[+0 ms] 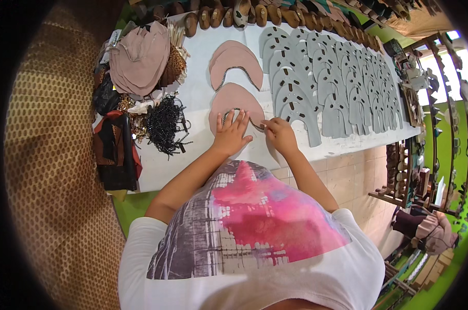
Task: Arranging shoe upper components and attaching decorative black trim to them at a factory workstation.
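A pink, horseshoe-shaped leather piece (236, 97) lies on the white table in front of me. My left hand (232, 135) rests on it, fingers spread and flat, covering part of its curved inner edge. Dark beaded trim (255, 124) runs along that edge. At its right end my right hand (280, 135) is closed in a pinch on the trim. Just beyond lie similar pink pieces (236, 54), overlapping, with the same kind of trim along the inner curve of the top one.
Rows of overlapping grey cut pieces (296, 98) cover the table's right side. At left are a stack of pink pieces (139, 59), a heap of black beaded strips (167, 124) and a black box (115, 155). Shoe lasts (216, 16) line the back edge. Racks (436, 103) stand right.
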`<move>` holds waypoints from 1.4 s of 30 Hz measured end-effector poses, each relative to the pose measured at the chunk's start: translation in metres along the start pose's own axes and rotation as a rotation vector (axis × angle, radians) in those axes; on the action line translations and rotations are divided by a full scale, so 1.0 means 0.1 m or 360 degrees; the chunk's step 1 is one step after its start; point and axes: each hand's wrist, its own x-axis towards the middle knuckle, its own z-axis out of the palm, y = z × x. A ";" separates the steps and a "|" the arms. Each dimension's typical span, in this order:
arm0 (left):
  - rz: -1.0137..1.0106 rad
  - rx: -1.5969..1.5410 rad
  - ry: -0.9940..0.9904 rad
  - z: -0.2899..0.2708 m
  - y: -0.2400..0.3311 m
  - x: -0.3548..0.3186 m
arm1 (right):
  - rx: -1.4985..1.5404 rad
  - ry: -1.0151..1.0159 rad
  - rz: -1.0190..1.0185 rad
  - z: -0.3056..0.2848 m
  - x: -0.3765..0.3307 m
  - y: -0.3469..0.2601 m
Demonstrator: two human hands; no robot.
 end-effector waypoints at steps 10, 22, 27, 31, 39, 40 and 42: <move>-0.0418 -0.0301 0.0217 -0.21 -0.51 -0.18 | -0.0185 -0.0154 -0.0131 0.03 -0.10 0.04; -0.0235 -0.0027 0.0134 -0.21 -0.36 -0.68 | -0.0465 -0.0290 -0.0179 0.11 -0.07 -0.19; -0.0320 -0.0072 0.0143 -0.20 -0.34 -0.50 | -0.0372 -0.0249 -0.0291 0.30 0.04 -0.25; -0.0404 0.0092 0.0149 -0.11 -0.30 -0.24 | -0.0569 -0.0341 -0.0419 0.54 0.01 -0.24; -0.0560 0.0104 -0.0061 -0.13 -0.22 -0.23 | -0.0467 -0.0610 -0.0416 0.43 0.15 -0.20; -0.0561 0.0077 -0.0028 -0.13 -0.22 -0.24 | -0.0125 -0.0693 -0.0251 0.37 0.24 -0.21; -0.0675 -0.0041 0.0072 -0.03 -0.26 -0.26 | 0.0213 -0.0769 -0.0095 0.31 0.32 -0.15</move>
